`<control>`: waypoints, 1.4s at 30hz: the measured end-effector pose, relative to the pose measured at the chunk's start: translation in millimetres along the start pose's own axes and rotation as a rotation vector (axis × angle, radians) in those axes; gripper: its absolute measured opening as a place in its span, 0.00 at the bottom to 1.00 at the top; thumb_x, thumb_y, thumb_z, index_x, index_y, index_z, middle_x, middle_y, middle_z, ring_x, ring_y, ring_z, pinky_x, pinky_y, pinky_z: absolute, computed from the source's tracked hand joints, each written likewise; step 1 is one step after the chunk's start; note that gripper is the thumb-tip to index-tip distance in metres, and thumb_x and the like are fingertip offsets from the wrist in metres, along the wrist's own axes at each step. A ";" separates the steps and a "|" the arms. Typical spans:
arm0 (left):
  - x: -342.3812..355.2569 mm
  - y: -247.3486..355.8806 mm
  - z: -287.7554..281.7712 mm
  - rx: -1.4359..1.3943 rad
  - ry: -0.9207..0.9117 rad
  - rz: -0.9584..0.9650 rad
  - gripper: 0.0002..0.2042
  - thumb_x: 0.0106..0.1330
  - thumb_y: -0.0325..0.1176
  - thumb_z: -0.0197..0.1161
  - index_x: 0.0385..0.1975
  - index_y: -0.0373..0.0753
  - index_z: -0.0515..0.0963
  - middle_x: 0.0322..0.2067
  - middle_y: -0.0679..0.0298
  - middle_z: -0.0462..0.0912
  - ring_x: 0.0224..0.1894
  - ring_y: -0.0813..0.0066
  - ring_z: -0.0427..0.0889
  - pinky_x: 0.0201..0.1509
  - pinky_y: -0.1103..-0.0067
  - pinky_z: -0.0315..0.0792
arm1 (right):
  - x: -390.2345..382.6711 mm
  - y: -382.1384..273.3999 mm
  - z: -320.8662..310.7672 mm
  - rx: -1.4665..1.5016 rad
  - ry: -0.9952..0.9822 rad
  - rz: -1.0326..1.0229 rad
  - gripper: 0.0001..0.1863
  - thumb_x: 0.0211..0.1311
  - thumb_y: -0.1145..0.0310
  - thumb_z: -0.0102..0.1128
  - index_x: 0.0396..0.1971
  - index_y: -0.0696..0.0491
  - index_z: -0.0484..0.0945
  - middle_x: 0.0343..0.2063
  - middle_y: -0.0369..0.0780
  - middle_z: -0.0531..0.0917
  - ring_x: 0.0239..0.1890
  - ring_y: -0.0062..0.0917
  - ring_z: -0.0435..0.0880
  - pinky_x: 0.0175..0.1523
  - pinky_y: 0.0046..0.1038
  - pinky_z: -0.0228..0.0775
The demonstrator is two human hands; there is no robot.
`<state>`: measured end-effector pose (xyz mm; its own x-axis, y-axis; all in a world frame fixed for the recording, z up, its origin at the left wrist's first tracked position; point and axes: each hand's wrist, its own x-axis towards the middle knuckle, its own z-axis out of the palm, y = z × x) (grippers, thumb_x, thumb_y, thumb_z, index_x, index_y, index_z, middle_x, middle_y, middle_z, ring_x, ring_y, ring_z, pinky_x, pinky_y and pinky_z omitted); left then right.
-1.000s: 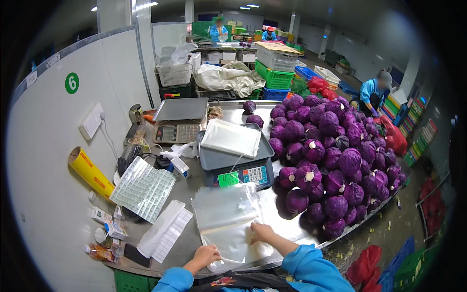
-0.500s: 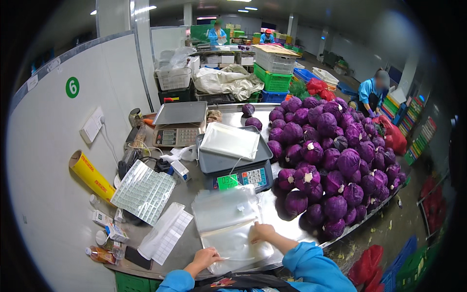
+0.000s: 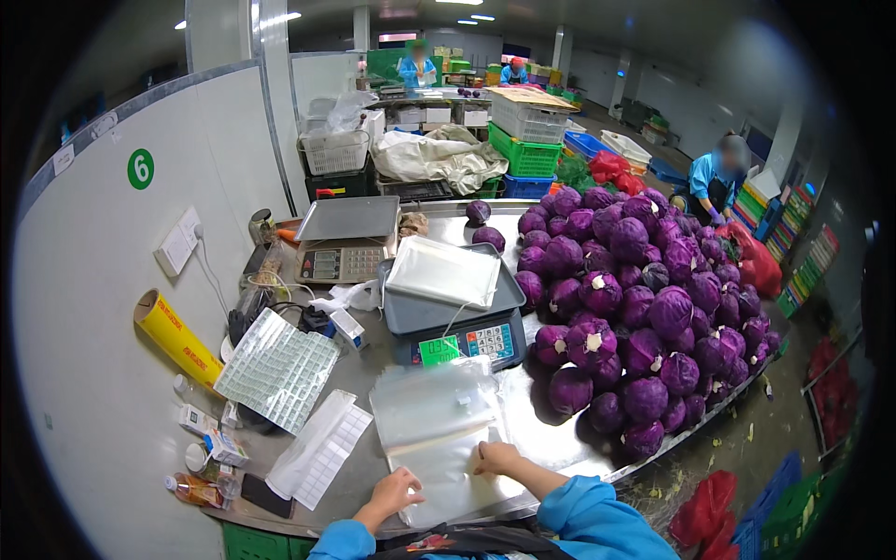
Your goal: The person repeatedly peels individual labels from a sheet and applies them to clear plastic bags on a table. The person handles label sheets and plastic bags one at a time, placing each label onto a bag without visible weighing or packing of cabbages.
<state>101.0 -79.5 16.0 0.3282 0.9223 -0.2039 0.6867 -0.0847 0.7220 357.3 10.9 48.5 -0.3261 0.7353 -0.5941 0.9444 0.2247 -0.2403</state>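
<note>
While we look down over the steel table [image 3: 551, 425], we see both of our hands resting on the stack of clear flat plastic bags [image 3: 439, 439] that lies just in front of the grey digital scale [image 3: 457, 322]. Our left hand [image 3: 397, 492] sits at the near left corner of that stack, fingers curled down onto the top sheet; whether they pinch it or only press on it, we cannot tell. Our right hand [image 3: 497, 458] lies on the near right part of the stack, knuckles bent and fingertips tucked against the plastic, and again a true grip cannot be made out. The bags stretch away from our fingers toward the scale, so most of the stack lies beyond both hands.

On the scale's pan rests a white flat tray [image 3: 443, 271]. Behind the scale stands a second, beige scale with a bare metal pan [image 3: 345, 238]. To the right of the grey scale rises a big heap of purple round cabbages [image 3: 635, 299]. Left of the scale lie a sheet of small white labels [image 3: 277, 367] and, farther left against the white wall, a yellow roll of film [image 3: 175, 338].
</note>
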 end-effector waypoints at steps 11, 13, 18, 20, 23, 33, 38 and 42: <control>113.3 -30.6 -23.0 0.644 0.764 -0.042 0.16 0.50 0.41 0.60 0.37 0.42 0.74 0.42 0.68 0.73 0.49 0.70 0.66 0.54 0.61 0.51 | -25.6 33.9 9.4 0.463 0.466 0.100 0.21 0.47 0.51 0.60 0.29 0.55 0.74 0.19 0.41 0.79 0.21 0.29 0.79 0.28 0.27 0.69; 110.1 -44.1 -21.4 0.568 0.659 0.050 0.09 0.48 0.39 0.60 0.29 0.46 0.77 0.41 0.69 0.74 0.48 0.72 0.67 0.53 0.61 0.50 | -36.1 40.5 6.8 0.651 0.455 0.120 0.18 0.48 0.54 0.61 0.29 0.55 0.74 0.18 0.40 0.78 0.17 0.25 0.78 0.24 0.25 0.69; 94.6 -8.7 -45.6 0.401 0.917 0.117 0.04 0.47 0.37 0.61 0.21 0.48 0.79 0.40 0.68 0.76 0.46 0.72 0.68 0.53 0.64 0.52 | -74.5 57.7 8.5 0.926 0.409 0.260 0.15 0.49 0.61 0.62 0.27 0.56 0.72 0.15 0.37 0.77 0.13 0.19 0.75 0.16 0.20 0.65; 79.0 12.6 -52.5 0.317 0.931 0.222 0.04 0.46 0.36 0.62 0.22 0.48 0.79 0.39 0.67 0.76 0.45 0.70 0.69 0.52 0.66 0.55 | -73.0 76.7 20.6 1.009 0.473 0.226 0.13 0.50 0.63 0.61 0.27 0.57 0.72 0.14 0.36 0.76 0.12 0.18 0.75 0.15 0.21 0.63; 48.0 19.9 -48.5 0.127 0.657 0.435 0.05 0.46 0.33 0.63 0.24 0.46 0.80 0.38 0.64 0.77 0.44 0.66 0.71 0.49 0.68 0.61 | -75.4 77.7 5.8 1.127 0.716 0.250 0.14 0.48 0.68 0.62 0.33 0.57 0.70 0.16 0.37 0.76 0.17 0.17 0.75 0.21 0.18 0.65; -15.3 38.6 -41.6 -0.523 -0.180 0.015 0.10 0.47 0.37 0.65 0.26 0.41 0.78 0.32 0.63 0.78 0.35 0.71 0.76 0.40 0.78 0.69 | -26.9 42.1 36.0 1.532 0.611 0.004 0.26 0.42 0.87 0.57 0.45 0.59 0.63 0.39 0.45 0.72 0.43 0.33 0.77 0.42 0.27 0.73; -9.2 10.5 11.2 0.160 0.027 0.193 0.08 0.44 0.39 0.66 0.20 0.44 0.78 0.30 0.66 0.76 0.31 0.66 0.76 0.37 0.74 0.70 | 2.0 34.5 80.0 0.484 0.867 -0.141 0.23 0.39 0.76 0.62 0.41 0.55 0.70 0.40 0.42 0.73 0.39 0.34 0.76 0.42 0.28 0.69; 2.1 -8.9 11.3 -0.082 -0.074 0.055 0.06 0.48 0.38 0.63 0.21 0.44 0.80 0.28 0.65 0.77 0.30 0.69 0.77 0.34 0.75 0.70 | -10.3 57.2 42.4 0.524 0.811 0.127 0.26 0.38 0.69 0.66 0.42 0.54 0.70 0.37 0.44 0.74 0.37 0.34 0.76 0.41 0.30 0.68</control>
<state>102.8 -81.1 1.7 0.4127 0.8866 -0.2088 0.6122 -0.1003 0.7843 412.8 -10.9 8.3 0.0909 0.9956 0.0230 0.7672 -0.0553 -0.6391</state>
